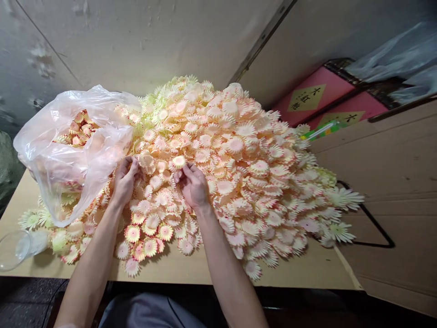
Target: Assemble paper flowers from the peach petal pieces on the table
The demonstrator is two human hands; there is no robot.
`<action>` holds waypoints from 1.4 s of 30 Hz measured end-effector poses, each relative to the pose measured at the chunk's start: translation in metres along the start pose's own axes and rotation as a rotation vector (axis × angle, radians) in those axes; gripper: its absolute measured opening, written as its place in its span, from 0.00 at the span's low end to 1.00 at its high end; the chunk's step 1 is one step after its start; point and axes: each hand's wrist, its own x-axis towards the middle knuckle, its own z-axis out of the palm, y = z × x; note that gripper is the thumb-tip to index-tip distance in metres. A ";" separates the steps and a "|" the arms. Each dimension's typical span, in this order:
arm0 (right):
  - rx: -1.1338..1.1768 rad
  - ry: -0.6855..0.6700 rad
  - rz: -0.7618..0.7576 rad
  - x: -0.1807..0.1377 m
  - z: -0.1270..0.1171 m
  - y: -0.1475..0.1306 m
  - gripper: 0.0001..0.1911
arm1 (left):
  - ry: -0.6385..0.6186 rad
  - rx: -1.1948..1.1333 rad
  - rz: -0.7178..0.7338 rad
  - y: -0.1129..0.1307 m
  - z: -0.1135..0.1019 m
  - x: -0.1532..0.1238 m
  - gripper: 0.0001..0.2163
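Note:
A large heap of artificial flower petal pieces (235, 146), pale pink and cream with serrated, red-tipped edges, covers the table. My right hand (194, 184) is closed at the heap's front, pinching a small cream petal piece (178, 161) with a pink edge between thumb and fingers. To its left, my left hand (124, 180) is closed, with its thumb against the fingers near the plastic bag. Whatever lies in that pinch blends into the petals behind it. The clear plastic bag (68, 159) contains more petal pieces with darker red edges.
A clear plastic cup (15, 250) lies on its side at the table's (170, 269) front left. Behind is a worn wall (136, 41). Cardboard (385, 182) and a black metal bracket (378, 223) border the right side, with red boxes (314, 95) behind.

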 end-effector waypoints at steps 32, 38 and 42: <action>-0.298 -0.245 0.031 -0.007 0.002 0.005 0.13 | -0.239 0.436 0.055 0.008 0.008 -0.010 0.13; -0.248 -0.222 0.088 -0.006 0.004 0.001 0.17 | -0.200 0.352 0.045 0.005 0.006 -0.009 0.18; -0.276 -0.201 0.078 -0.005 0.004 0.003 0.17 | -0.186 0.308 0.002 0.003 0.003 -0.009 0.18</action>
